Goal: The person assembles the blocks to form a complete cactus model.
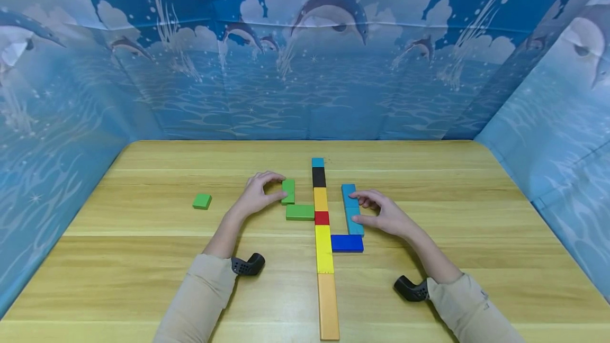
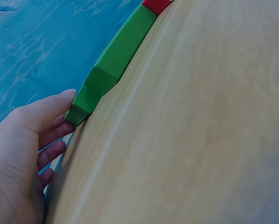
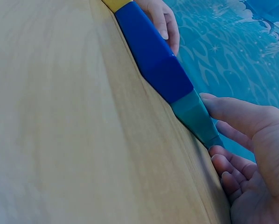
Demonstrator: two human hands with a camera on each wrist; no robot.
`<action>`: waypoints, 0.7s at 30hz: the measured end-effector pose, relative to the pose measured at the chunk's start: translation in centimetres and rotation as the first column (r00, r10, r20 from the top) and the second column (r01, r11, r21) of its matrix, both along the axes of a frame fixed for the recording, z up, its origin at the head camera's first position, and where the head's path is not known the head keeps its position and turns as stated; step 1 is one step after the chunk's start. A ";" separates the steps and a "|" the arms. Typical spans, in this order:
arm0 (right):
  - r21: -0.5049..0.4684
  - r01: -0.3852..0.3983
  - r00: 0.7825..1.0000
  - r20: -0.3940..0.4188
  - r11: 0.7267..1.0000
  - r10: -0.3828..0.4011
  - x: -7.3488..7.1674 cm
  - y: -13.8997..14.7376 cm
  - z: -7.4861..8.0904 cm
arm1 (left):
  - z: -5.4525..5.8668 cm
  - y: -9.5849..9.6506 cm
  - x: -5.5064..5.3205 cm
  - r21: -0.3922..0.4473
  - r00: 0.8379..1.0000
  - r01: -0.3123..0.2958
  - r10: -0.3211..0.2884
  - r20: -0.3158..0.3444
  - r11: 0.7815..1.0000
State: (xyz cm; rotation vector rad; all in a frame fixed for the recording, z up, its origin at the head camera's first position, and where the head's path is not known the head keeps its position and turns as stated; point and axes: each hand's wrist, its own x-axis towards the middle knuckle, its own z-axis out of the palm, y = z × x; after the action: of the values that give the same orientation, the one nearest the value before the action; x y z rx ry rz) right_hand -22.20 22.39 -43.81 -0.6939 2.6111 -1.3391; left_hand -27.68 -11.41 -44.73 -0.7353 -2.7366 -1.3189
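My left hand [image 1: 259,195] touches the left side of an upright-lying green block [image 1: 289,190] with thumb and forefinger. In the left wrist view the thumb tip is right at the block's near end, the other fingers loosely bent. Just below, another green block [image 1: 300,213] lies crosswise against the central column. My right hand [image 1: 381,211] rests thumb and forefinger along the right edges of two light blue blocks [image 1: 349,195] set end to end. A dark blue block [image 1: 347,243] lies crosswise below them, its left end at the long yellow block [image 1: 324,250].
The central column also has a small light blue block [image 1: 317,162], a black block [image 1: 319,177], an orange block [image 1: 321,199], a red block [image 1: 322,218] and a tan block [image 1: 329,308]. A small green block [image 1: 202,201] lies apart at left. A dolphin-print curtain surrounds the wooden table [image 1: 119,263].
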 end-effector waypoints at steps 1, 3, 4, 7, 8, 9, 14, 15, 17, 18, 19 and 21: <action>0.003 0.001 1.000 0.001 1.000 -0.001 0.0 0.0 0.1 | 0.0 0.0 0.0 -0.003 1.000 0.000 0.000 0.000 1.000; 0.014 0.007 1.000 0.001 1.000 -0.007 0.1 -0.1 0.2 | 0.0 0.0 0.0 -0.009 1.000 0.003 -0.003 -0.002 1.000; 0.020 0.010 1.000 0.000 1.000 -0.010 0.2 -0.2 0.3 | 0.0 0.0 0.0 -0.012 1.000 0.005 -0.005 -0.005 1.000; 0.019 0.010 1.000 -0.002 1.000 -0.010 0.7 -0.6 1.2 | 0.1 0.0 0.1 -0.020 1.000 0.011 -0.011 -0.013 1.000; 0.017 0.010 1.000 0.000 1.000 -0.010 0.8 -0.7 1.6 | 0.1 0.0 0.1 -0.021 1.000 0.011 -0.011 -0.013 1.000; 0.014 0.010 1.000 0.003 1.000 -0.010 1.1 -0.9 2.0 | 0.1 0.0 0.1 -0.025 1.000 0.011 -0.011 -0.014 1.000; 0.013 0.009 1.000 0.014 1.000 -0.010 1.7 -1.4 3.4 | 0.2 0.0 0.2 -0.034 1.000 0.010 -0.011 -0.012 0.999; 0.012 0.009 1.000 0.014 1.000 -0.010 1.7 -1.4 3.4 | 0.2 0.0 0.2 -0.034 1.000 0.012 -0.012 -0.011 0.999; 0.016 0.010 1.000 0.006 1.000 -0.010 1.5 -1.3 3.0 | 0.2 0.0 0.2 -0.033 1.000 0.015 -0.015 -0.011 0.999; 0.018 0.012 1.000 0.004 1.000 -0.012 1.4 -1.1 2.6 | 0.2 0.0 0.2 -0.033 1.000 0.017 -0.017 -0.011 0.999; 0.017 0.013 1.000 0.003 1.000 -0.013 1.1 -0.9 2.2 | 0.2 0.0 0.2 -0.032 1.000 0.017 -0.017 -0.010 0.999; 0.014 0.008 1.000 -0.004 1.000 -0.008 0.7 -0.5 1.2 | 0.2 0.0 0.2 -0.033 1.000 0.020 -0.021 -0.013 0.999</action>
State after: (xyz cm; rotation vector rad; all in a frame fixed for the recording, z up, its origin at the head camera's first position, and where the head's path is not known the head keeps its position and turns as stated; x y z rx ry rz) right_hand -21.55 21.86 -42.62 -0.6850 2.6264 -1.3212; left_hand -27.45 -11.38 -44.50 -0.7737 -2.7542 -1.2711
